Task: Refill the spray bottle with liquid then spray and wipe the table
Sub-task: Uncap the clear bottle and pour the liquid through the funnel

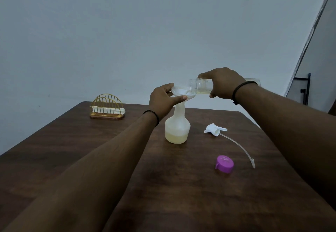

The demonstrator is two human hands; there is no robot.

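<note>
A purple cap [224,164] and the spray head [215,129] lie nearest on the wooden table [91,159]. Mid-table stands the spray bottle [177,126], its funnel [181,93] pinched by the left hand [163,101]. The right hand [222,84], fingers wrapped, tips the clear refill bottle [200,86] onto it. Farthest, a gold napkin holder [107,109].

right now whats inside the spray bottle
Pale yellow liquid fills only the bottom of the spray bottle; the frosted body above it looks empty. A funnel sits in its neck, so the opening and any stream running down are hidden.
</note>
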